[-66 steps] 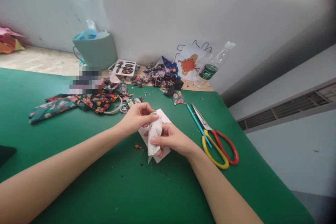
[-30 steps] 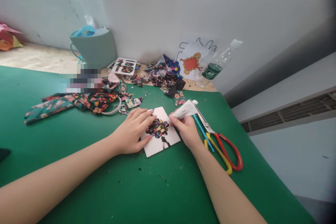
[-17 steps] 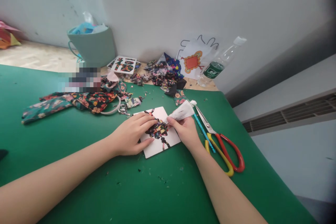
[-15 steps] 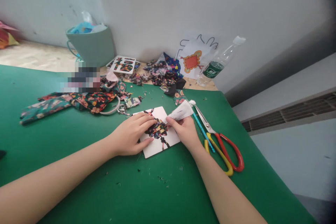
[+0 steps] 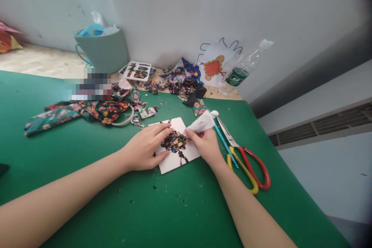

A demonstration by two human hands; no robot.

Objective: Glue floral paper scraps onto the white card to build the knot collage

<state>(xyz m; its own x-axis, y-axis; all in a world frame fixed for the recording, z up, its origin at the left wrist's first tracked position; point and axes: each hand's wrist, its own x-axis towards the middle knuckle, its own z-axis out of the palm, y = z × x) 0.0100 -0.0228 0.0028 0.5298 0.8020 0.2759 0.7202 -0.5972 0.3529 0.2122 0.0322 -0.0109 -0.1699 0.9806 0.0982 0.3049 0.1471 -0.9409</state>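
Observation:
A white square board (image 5: 166, 166) lies tilted on the green table, with a floral fabric pattern (image 5: 175, 142) at its middle. My left hand (image 5: 147, 147) rests on the board's left side, fingers apart, some fingertips at the pattern's edge. At the board's right edge, my right hand (image 5: 205, 143) pinches a small white tube (image 5: 200, 123), its narrow end pointing left at the pattern. A white cap or tip shows beyond the tube's wide end. Just right of that hand lie a blue pencil-like stick (image 5: 223, 141) and scissors (image 5: 247, 166) with red and yellow handles.
Floral cloth (image 5: 101, 111) with a pale ring lies at the left. Fabric scraps (image 5: 186, 79) lie along the back, near a patterned white card (image 5: 137, 71), a green bucket (image 5: 101, 52), a drawing (image 5: 213, 66) and a plastic bottle (image 5: 238, 75). Table edge (image 5: 296, 186) slopes down at right.
The fingers of my left hand have shifted slightly up and off the pattern, showing more of it. My right hand keeps the tube, almost unmoved.

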